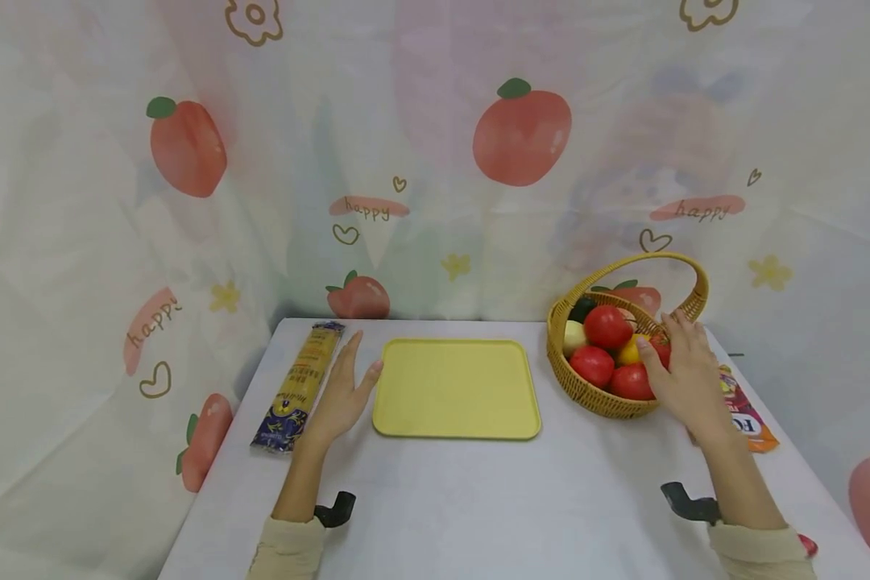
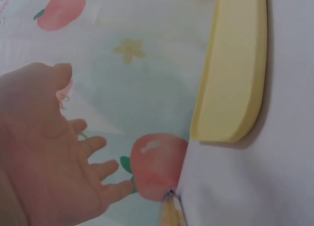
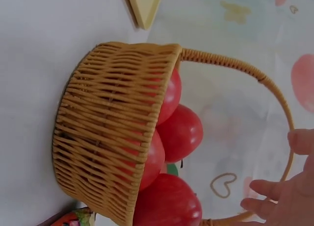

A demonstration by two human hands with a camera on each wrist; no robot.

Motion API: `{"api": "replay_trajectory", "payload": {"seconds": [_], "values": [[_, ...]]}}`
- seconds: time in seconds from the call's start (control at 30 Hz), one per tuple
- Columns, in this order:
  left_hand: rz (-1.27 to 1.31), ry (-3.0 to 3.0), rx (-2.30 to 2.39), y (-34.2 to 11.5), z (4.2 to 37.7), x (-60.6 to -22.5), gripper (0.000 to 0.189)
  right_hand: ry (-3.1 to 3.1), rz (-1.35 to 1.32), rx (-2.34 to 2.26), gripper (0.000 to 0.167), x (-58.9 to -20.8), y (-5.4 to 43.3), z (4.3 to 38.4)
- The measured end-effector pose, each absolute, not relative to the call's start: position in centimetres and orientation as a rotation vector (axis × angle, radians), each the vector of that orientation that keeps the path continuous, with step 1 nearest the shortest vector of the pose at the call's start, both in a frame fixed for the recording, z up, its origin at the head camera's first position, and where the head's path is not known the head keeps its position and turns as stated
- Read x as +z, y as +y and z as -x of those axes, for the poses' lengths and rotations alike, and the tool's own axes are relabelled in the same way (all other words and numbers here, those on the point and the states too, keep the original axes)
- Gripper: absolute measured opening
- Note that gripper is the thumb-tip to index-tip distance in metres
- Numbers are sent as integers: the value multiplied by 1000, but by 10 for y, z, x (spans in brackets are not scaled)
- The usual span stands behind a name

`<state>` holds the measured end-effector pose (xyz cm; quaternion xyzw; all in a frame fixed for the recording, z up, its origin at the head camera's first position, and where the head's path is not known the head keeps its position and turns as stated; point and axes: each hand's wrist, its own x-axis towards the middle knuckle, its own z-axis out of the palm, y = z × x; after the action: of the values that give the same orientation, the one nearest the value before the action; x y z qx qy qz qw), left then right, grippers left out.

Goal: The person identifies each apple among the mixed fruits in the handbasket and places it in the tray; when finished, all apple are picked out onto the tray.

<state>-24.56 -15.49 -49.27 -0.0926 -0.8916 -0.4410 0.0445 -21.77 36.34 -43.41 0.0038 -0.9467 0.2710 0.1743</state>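
My left hand (image 1: pixel 339 403) is held with fingers spread between the spaghetti packet (image 1: pixel 300 387) and the yellow tray (image 1: pixel 457 388). In the left wrist view its palm (image 2: pixel 54 152) faces the camera and holds nothing. My right hand (image 1: pixel 685 374) is at the right side of the wicker basket (image 1: pixel 602 400), near its arched handle (image 3: pixel 230 60). The right wrist view shows those fingers loosely extended by the handle; whether they touch it I cannot tell. Inside the basket are several red tomatoes (image 1: pixel 591 366), a yellow item (image 1: pixel 629 352) and a dark green one (image 1: pixel 582 308).
A red and orange packet (image 1: pixel 750 411) lies right of the basket, partly behind my right forearm. A small red object (image 1: pixel 808 545) shows beside the right sleeve. The white table (image 1: pixel 478 507) meets a fruit-printed backdrop (image 1: pixel 435 242) at its back edge.
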Motion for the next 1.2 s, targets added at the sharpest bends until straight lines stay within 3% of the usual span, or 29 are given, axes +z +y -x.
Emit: {"api": "replay_trajectory", "payload": {"seconds": [0.23, 0.8, 1.03, 1.2], "values": [[220, -2590, -1587, -158, 245, -504, 76, -2660, 68, 880, 71, -430, 379, 227], [-58, -2309, -2147, -145, 250, -537, 64, -2555, 599, 1279, 76, -438, 422, 236], [-251, -2137, -2384, -140, 254, -550, 64, -2322, 726, 1591, 65, -445, 436, 242], [-248, -2128, -2345, -140, 250, -558, 64, -2268, 807, 1691, 75, -448, 438, 245]]}}
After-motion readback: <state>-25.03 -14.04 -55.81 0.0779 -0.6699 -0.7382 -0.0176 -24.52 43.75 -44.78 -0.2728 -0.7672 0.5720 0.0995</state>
